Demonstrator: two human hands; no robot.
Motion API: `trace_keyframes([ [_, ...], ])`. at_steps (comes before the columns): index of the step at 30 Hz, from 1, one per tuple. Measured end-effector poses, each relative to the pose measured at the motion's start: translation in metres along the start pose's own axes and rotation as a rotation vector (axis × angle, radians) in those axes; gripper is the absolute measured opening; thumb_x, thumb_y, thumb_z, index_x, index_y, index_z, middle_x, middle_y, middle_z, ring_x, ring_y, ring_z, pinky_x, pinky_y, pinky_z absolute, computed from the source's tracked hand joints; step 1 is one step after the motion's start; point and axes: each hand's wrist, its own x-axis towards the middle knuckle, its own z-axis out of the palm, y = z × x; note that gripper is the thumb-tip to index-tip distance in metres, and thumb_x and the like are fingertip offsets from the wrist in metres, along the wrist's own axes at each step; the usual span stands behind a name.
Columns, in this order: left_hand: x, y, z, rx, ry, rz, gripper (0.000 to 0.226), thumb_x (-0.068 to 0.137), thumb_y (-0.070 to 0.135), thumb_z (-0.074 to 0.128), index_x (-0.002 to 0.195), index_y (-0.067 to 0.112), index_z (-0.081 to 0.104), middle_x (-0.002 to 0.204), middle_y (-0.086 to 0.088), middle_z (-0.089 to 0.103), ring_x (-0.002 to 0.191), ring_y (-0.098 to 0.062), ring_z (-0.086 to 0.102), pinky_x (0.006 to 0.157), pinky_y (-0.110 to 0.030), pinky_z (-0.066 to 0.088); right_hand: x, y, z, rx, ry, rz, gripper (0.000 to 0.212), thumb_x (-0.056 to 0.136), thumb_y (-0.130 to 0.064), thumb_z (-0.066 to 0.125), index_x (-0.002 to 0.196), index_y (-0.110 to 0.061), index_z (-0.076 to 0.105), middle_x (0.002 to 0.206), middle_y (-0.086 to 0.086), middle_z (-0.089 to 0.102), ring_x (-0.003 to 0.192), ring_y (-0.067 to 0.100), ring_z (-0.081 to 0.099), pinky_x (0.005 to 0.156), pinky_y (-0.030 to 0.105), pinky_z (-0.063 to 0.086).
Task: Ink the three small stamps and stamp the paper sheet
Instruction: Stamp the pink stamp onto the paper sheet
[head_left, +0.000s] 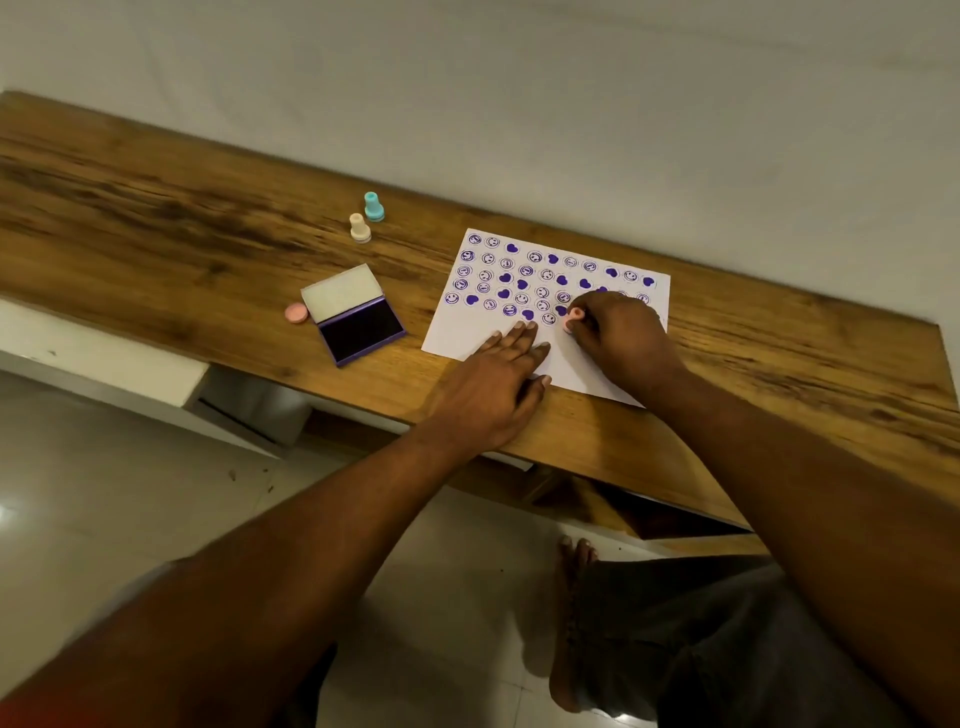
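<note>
The right hand pinches the pink stamp in its fingers, pressed on the paper sheet beside crowded purple prints, while the left hand lies straight-fingered on the sheet's near edge; a tilt or slide would likely smear neighbouring prints.

The table is wood, with strong dark grain and a low sheen. The paper is matt white. Left of the paper, the ink pad has a smooth purple plastic case. The teal stamp, cream stamp and pink stamp look like smooth matt plastic. The floor tiles are glossy.
</note>
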Motion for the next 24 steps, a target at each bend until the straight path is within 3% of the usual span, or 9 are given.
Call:
trace_keyframes([
  [7,0.000,0.000,0.000,-0.009,0.005,0.011,0.060,0.111,0.047,0.035,0.163,0.018,0.036,0.172,-0.008,0.027,0.160,-0.017,0.018,0.126,-0.027,0.003,0.004,-0.008,0.007,-0.172,0.000,0.024,0.035,0.107,-0.030,0.055,0.135,-0.012,0.065,0.133,0.015,0.070,0.118,0.034,0.066,0.104,0.046,0.046],
  [19,0.000,0.002,-0.003,-0.005,-0.022,0.018,0.061,0.111,0.048,0.033,0.164,0.017,0.032,0.173,-0.008,0.023,0.161,-0.018,0.015,0.128,-0.032,0.005,-0.004,-0.015,0.008,-0.089,0.002,0.056,0.032,0.107,-0.025,0.055,0.133,-0.009,0.063,0.129,0.016,0.070,0.115,0.033,0.065,0.096,0.040,0.052],
  [21,-0.001,0.002,-0.005,-0.019,-0.023,0.023,0.061,0.111,0.048,0.034,0.164,0.017,0.033,0.172,-0.008,0.025,0.161,-0.017,0.016,0.128,-0.031,0.005,-0.007,-0.015,0.004,0.084,0.056,0.113,0.028,0.106,-0.024,0.059,0.126,-0.008,0.069,0.121,0.013,0.074,0.109,0.029,0.068,0.093,0.035,0.051],
  [24,-0.002,0.001,-0.003,-0.011,-0.016,0.021,0.063,0.111,0.049,0.033,0.164,0.017,0.033,0.172,-0.007,0.025,0.160,-0.016,0.016,0.128,-0.029,0.004,0.001,-0.013,-0.019,0.832,0.391,0.429,0.018,0.104,-0.021,0.063,0.105,-0.008,0.074,0.086,0.003,0.071,0.076,0.014,0.065,0.070,0.029,0.051],
])
